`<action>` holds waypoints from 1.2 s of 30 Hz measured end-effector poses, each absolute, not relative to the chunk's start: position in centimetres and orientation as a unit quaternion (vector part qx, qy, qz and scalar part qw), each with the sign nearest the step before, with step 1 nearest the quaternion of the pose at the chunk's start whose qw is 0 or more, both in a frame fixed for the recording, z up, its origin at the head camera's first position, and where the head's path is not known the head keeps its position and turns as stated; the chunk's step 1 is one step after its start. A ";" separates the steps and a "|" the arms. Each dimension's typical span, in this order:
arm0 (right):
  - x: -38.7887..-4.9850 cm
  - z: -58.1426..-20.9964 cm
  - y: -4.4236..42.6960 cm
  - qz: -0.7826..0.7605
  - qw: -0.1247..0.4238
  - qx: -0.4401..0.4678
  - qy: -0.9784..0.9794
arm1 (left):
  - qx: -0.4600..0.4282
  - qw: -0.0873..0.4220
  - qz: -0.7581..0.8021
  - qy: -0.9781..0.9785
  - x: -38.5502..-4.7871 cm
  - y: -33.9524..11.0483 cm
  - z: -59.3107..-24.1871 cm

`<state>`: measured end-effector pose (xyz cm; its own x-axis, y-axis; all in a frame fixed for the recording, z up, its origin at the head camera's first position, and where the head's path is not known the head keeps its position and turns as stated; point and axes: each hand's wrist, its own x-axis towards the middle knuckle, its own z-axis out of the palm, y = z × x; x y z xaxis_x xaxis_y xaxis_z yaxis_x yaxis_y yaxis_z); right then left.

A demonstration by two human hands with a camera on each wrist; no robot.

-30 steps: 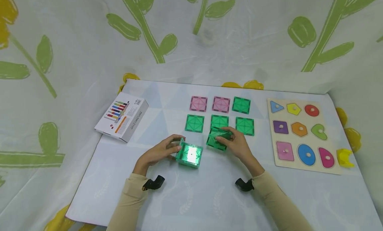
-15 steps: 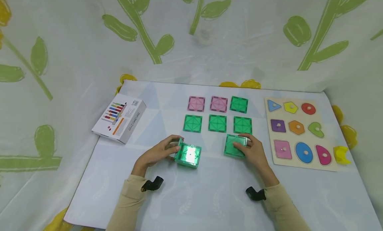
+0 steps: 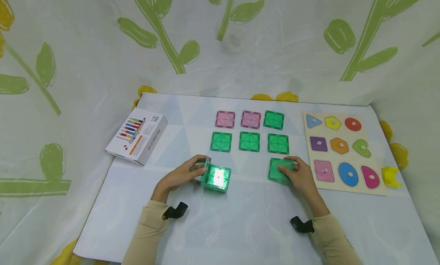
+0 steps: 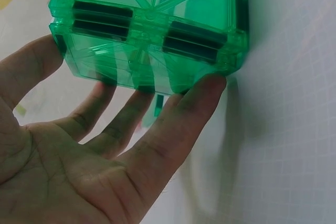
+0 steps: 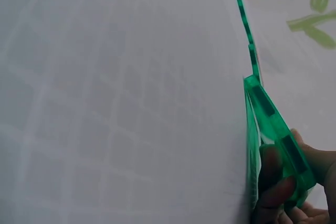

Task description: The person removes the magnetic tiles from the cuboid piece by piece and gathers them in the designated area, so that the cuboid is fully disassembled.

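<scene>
My left hand point(image 3: 180, 175) holds the left side of a small structure of clear green magnetic tiles point(image 3: 218, 178), one tile standing upright along that side. In the left wrist view, the fingers of this hand point(image 4: 105, 156) touch the tile edges point(image 4: 149, 24), where two tiles meet along dark magnet strips. My right hand point(image 3: 301, 177) grips another green magnetic tile piece point(image 3: 276, 171) by its right side, thumb on top. Seen from the right wrist, that tile point(image 5: 275, 127) tilts above a second green layer, spread like a wedge with fingers partly between them.
Behind the hands lie two pink tiles point(image 3: 225, 119) and several flat green tiles point(image 3: 249, 141) in two rows. At right is a wooden shape puzzle board point(image 3: 324, 152), with a yellow piece point(image 3: 390, 177) beside it. A white box point(image 3: 136, 135) lies at left.
My right hand has drawn its green tile piece to the right and a little toward me, away from the flat rows. The left hand and its structure stay nearly in place.
</scene>
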<state>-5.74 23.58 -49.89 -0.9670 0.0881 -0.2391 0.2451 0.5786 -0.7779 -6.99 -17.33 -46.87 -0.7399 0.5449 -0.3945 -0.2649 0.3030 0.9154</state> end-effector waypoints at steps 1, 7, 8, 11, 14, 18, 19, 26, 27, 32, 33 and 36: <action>-5.8 -49.9 23.6 -0.449 0.090 0.097 0.884 | 0.096 0.348 0.582 0.728 -7.0 -17.3 -46.9; -5.9 -49.7 23.4 -0.422 0.072 0.120 0.896 | 0.096 0.347 0.585 0.727 -7.0 -17.3 -46.9; -5.9 -49.7 23.3 -0.415 0.063 0.122 0.899 | 0.097 0.347 0.585 0.726 -7.0 -17.3 -46.9; -5.8 -49.7 23.1 -0.398 0.036 0.126 0.908 | 0.097 0.347 0.587 0.725 -7.0 -17.4 -47.0; -5.8 -49.7 22.9 -0.388 0.027 0.125 0.913 | 0.099 0.347 0.586 0.725 -7.0 -17.4 -47.0; -5.6 -49.4 22.8 -0.381 0.032 0.130 0.915 | 0.101 0.346 0.586 0.725 -7.0 -17.4 -46.9; -5.5 -49.4 22.7 -0.378 0.034 0.130 0.916 | 0.101 0.346 0.586 0.725 -7.0 -17.4 -46.9; -5.6 -49.6 22.7 -0.361 0.026 0.115 0.925 | 0.100 0.346 0.587 0.725 -7.0 -17.5 -46.9; -5.6 -49.6 22.6 -0.359 0.026 0.112 0.926 | 0.099 0.347 0.586 0.725 -7.0 -17.5 -46.8; -5.7 -49.5 22.6 -0.354 0.034 0.093 0.930 | 0.098 0.347 0.585 0.726 -7.0 -17.4 -46.7; -5.7 -49.4 22.6 -0.352 0.036 0.089 0.931 | 0.097 0.348 0.585 0.726 -7.0 -17.4 -46.7; -5.6 -49.3 22.4 -0.349 0.040 0.081 0.933 | 0.097 0.348 0.585 0.726 -7.0 -17.3 -46.6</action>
